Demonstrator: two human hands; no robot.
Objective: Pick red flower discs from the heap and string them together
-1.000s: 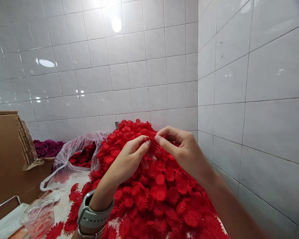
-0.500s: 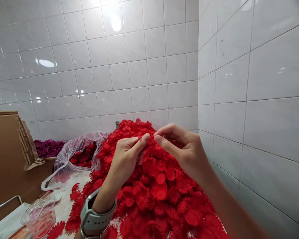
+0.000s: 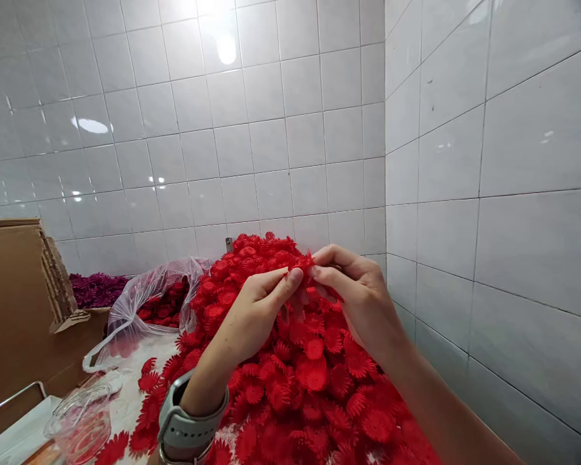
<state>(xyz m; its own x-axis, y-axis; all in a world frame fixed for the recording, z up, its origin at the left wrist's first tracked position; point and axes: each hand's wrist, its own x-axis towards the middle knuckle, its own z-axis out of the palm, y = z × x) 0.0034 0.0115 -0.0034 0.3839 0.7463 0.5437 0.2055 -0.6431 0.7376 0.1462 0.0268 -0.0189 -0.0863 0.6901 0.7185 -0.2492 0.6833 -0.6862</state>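
Between the fingertips of both hands is a red fabric flower piece (image 3: 306, 261), mostly covered by the fingers. My left hand (image 3: 261, 310), with a watch (image 3: 191, 416) on its wrist, pinches it between thumb and fingers. On the other side, my right hand (image 3: 363, 294) pinches the same piece, its thumb close to the left thumb. Below and behind the hands rises a big heap of red fabric flower pieces (image 3: 314, 374), round with fringed edges.
Left of the heap lies a clear plastic bag (image 3: 130, 303) holding more red pieces. Purple flowers (image 3: 97, 289) show behind a cardboard box (image 3: 12, 290). A clear plastic cup (image 3: 80, 423) stands front left. Tiled walls (image 3: 266, 142) close off the back and right.
The hands have come together, and red petals now show between their fingertips. My left hand has shifted slightly right. The heap looks the same.
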